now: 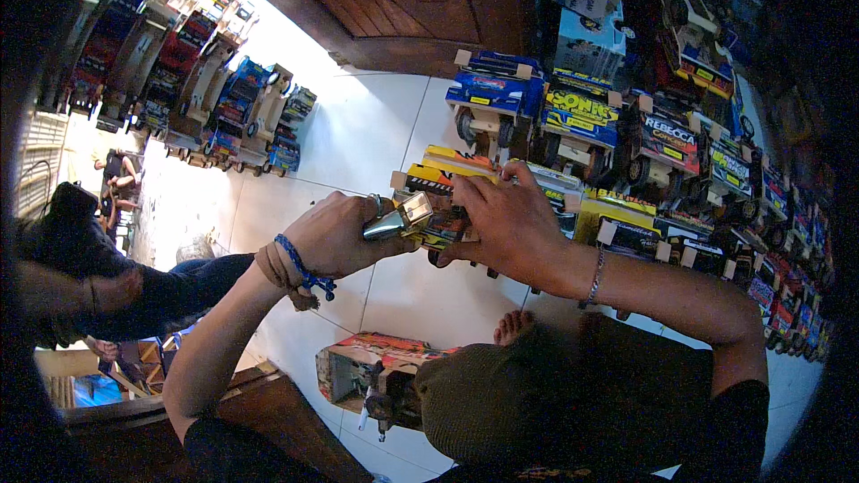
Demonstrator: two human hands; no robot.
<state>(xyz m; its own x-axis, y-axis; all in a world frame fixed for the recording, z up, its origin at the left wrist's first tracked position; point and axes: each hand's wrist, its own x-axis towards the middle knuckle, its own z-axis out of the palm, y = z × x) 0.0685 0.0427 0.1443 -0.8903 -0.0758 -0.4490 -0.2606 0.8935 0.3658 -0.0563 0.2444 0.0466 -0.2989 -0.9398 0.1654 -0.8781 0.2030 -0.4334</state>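
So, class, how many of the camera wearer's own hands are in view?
2. The left hand, with a blue cord bracelet at its wrist, holds a shiny metal tool; the right hand, with a silver chain bracelet, grips a yellow-and-black toy truck.

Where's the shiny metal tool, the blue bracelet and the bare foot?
Shiny metal tool (388,224): head view, its silver side.
Blue bracelet (293,257): head view, its cord.
Bare foot (512,326): head view, near its toes.
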